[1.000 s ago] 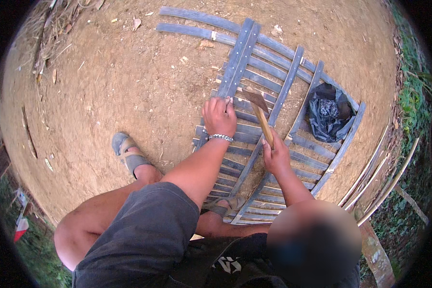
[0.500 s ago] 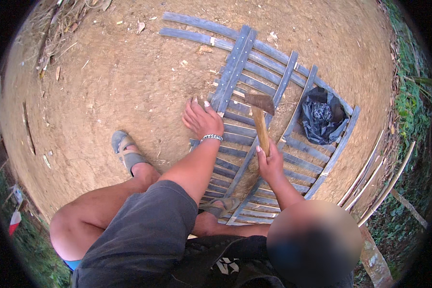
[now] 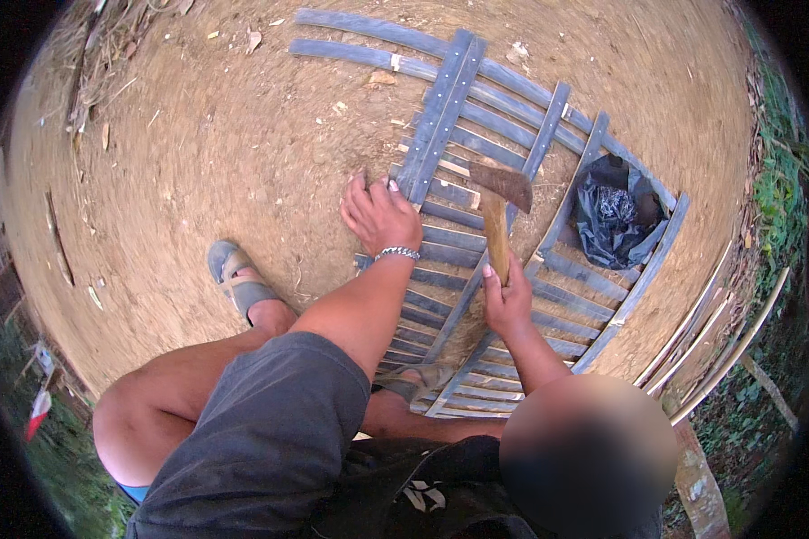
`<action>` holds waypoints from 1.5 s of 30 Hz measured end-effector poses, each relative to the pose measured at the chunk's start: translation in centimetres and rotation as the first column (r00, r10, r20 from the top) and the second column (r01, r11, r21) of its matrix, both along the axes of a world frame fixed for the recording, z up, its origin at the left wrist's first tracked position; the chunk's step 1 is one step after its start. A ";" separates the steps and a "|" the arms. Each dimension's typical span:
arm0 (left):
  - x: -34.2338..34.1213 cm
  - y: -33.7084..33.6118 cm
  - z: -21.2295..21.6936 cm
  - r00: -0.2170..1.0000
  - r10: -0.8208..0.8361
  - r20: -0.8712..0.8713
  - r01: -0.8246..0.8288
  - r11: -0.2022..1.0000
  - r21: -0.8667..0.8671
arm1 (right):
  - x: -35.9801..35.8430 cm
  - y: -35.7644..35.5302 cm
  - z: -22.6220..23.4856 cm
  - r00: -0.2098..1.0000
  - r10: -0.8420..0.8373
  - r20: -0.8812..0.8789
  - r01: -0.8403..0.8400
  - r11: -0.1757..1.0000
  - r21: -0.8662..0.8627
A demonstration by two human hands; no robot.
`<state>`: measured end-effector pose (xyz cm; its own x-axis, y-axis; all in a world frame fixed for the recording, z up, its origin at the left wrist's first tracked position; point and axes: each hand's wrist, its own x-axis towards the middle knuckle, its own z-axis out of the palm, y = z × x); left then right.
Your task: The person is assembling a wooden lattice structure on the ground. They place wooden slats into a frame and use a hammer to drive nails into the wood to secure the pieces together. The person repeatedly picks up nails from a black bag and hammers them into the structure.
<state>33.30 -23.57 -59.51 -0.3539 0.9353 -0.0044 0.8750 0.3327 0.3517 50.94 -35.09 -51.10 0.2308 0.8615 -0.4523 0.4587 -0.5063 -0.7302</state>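
Right hand (image 3: 507, 301) grips wooden handle of hammer (image 3: 497, 211), rusty head raised over slatted panel (image 3: 476, 269) on dirt ground (image 3: 198, 144); left hand (image 3: 379, 214) rests spread flat on panel's left edge

Grey shorts, sandals, silver bracelet (image 3: 396, 254)

Outdoor yard, rural work area. Ground: bare packed brown dirt (image 3: 198, 162) with scattered dry leaves and twigs. Flat panel of grey weathered bamboo slats (image 3: 476, 117) lies directly on the soil. Loose pale bamboo strips (image 3: 737, 332) at right edge. Green vegetation (image 3: 782, 171) borders the clearing.
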 end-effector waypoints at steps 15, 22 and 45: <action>-0.2 0.0 0.0 0.999 -0.022 0.036 0.019 0.997 0.079 | 1.7 -3.2 0.7 0.994 -0.011 0.105 0.020 0.996 -0.088; -0.1 -0.1 0.0 1.000 -0.028 0.009 0.027 0.999 0.040 | -0.8 -1.5 0.2 0.984 0.145 0.106 -0.148 0.989 0.018; -0.2 -0.1 0.0 0.998 -0.055 0.033 0.054 0.997 0.053 | -1.1 -0.2 -1.1 0.971 0.201 0.132 -0.193 0.979 -0.071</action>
<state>33.08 -23.71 -59.51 -0.3028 0.9525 0.0330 0.8783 0.2655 0.3977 49.85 -35.33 -52.25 0.1230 0.8697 -0.4780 0.6475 -0.4353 -0.6255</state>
